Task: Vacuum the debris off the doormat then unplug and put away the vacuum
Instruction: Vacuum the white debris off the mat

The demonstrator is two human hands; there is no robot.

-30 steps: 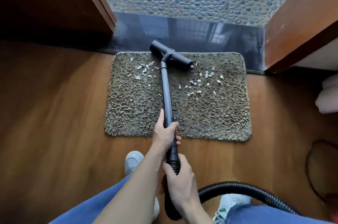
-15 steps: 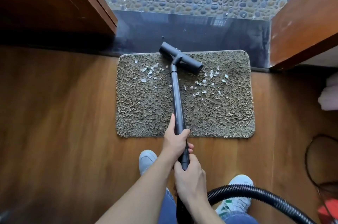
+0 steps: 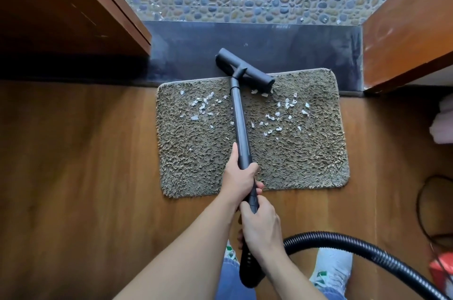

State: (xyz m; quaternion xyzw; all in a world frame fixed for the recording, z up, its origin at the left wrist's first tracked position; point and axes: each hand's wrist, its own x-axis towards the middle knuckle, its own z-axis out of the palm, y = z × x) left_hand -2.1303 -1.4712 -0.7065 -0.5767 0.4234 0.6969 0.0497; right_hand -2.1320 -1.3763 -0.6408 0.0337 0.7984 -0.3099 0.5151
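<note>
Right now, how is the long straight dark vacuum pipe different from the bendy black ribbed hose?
The straight dark vacuum pipe is smooth; the black ribbed hose is ridged and curves. The pipe reaches over the shaggy brown doormat; the hose arcs above the wooden floor. The left hand grips the pipe; no hand touches the hose's ribs. Both are dark vacuum parts.
</note>
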